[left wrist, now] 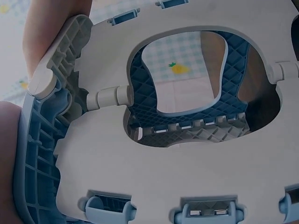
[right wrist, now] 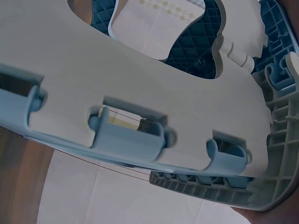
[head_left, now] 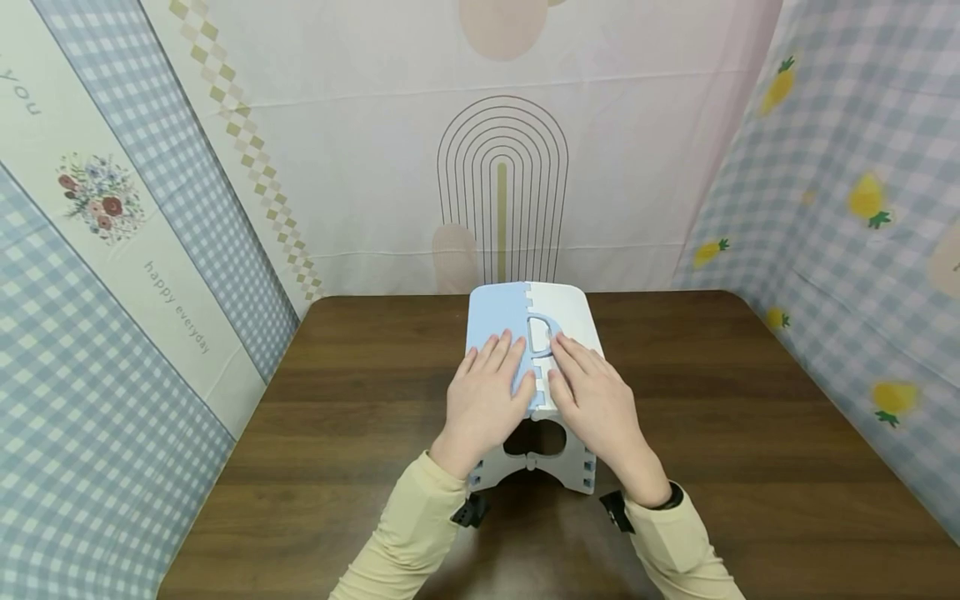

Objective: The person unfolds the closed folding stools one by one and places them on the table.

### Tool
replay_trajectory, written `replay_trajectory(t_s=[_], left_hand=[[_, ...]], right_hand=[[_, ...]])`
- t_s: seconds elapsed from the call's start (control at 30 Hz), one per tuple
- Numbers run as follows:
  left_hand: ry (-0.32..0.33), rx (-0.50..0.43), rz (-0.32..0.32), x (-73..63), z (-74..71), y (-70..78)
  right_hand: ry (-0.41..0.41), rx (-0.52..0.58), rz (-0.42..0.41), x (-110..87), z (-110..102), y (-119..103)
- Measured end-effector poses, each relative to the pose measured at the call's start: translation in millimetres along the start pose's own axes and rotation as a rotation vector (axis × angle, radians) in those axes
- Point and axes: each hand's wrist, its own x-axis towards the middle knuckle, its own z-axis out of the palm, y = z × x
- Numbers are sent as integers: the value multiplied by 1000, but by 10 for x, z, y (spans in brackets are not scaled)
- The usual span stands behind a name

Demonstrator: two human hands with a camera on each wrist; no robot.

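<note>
A folding step stool (head_left: 498,310) stands unfolded on the wooden table, its top half light blue and half white. My left hand (head_left: 483,404) rests on the blue half with straight fingers. On the white half lies my right hand (head_left: 600,404), fingers also extended, their tips close to the blue carry handle (head_left: 531,338) at the centre seam. Below the hands shows the stool's white end panel (head_left: 495,468) with a rounded cutout. Both wrist views look at this side up close; blue hinge clips (right wrist: 133,140) and the ribbed underside of the top (left wrist: 39,154) appear there.
The brown table (head_left: 352,433) spreads out on both sides of the stool. A printed cloth (head_left: 360,167) hangs behind it, with checked cloth (head_left: 847,275) on the right and more on the left. Dark straps (head_left: 470,510) sit at both wrists.
</note>
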Motion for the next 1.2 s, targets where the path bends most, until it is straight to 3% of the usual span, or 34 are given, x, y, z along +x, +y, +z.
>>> replay_trajectory(t_s=[0.23, 0.43, 0.57, 0.7, 0.83, 1.1, 1.2], left_hand=[[-35, 7, 6, 6, -23, 21], [-74, 30, 40, 69, -141, 33], [-135, 67, 41, 122, -226, 21], [-177, 53, 46, 153, -263, 4], [-174, 27, 46, 116, -232, 19], [-169, -7, 2, -41, -29, 11], [-133, 5, 11, -68, 23, 14]], right_hand=[[-43, -3, 7, 7, -49, -10], [-147, 6, -36, 113, -194, 10], [-224, -3, -83, 213, -285, 48], [-288, -6, -77, 260, -313, 57], [-271, -1, -72, 224, -282, 42], [-177, 13, -63, 40, -147, 24], [-168, 3, -41, -48, -81, 34]])
